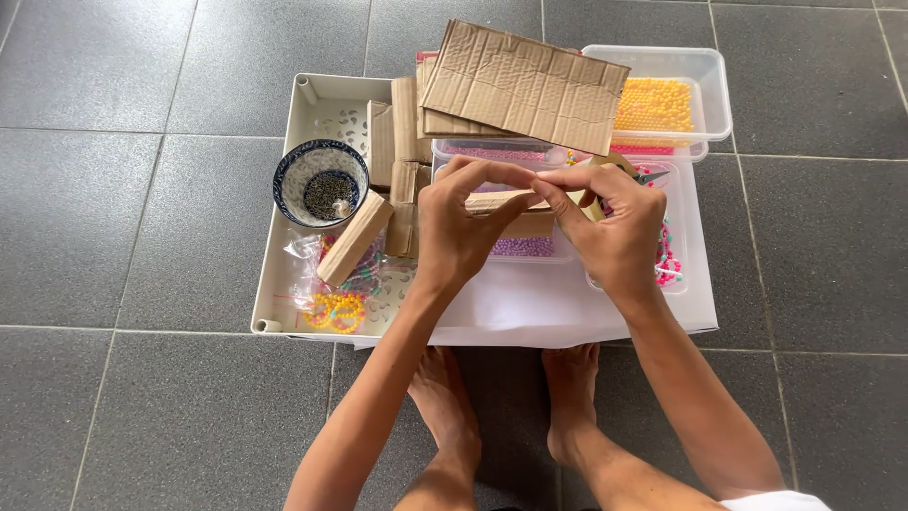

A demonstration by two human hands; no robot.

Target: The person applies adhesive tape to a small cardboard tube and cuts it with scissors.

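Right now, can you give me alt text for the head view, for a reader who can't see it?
Seen from above, the left hand and right hand pinch a small cardboard piece between them over a white tray on grey floor tiles. The tray holds cardboard strips, a patterned bowl and tubs of coloured beads.

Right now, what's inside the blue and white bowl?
The blue and white bowl sits in the cream tray and holds a heap of tiny dark bits, too small to tell what they are, with one pale speck on top. The heap hides the bowl's bottom.
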